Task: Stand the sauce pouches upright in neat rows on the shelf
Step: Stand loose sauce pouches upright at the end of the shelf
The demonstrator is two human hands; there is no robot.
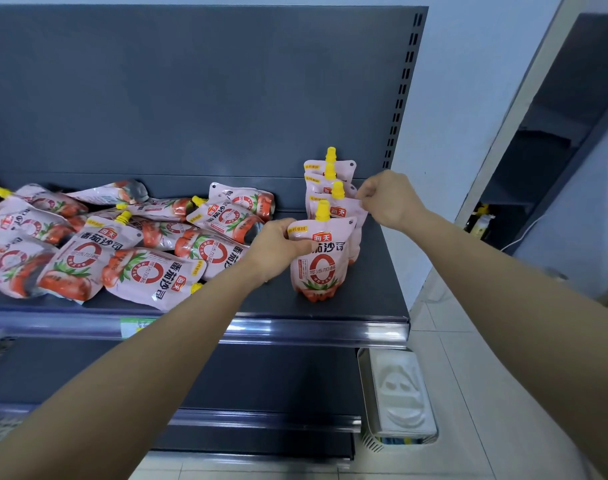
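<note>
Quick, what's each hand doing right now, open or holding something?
Left hand: grips the front pouch.
Right hand: pinches a corner of the pouch behind it.

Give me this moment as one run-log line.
left hand grips front pink yellow-capped sauce pouch, upright | right hand pinches pouch behind it | four upright in row | loose pouches lying left on grey metal shelf

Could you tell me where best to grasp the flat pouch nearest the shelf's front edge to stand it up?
Probably pinch the front pouch just below its yellow cap, coming from the right: it lies face-up atop the pile, cap end pointing toward bare shelf, so lifting there swings it upright.
</note>
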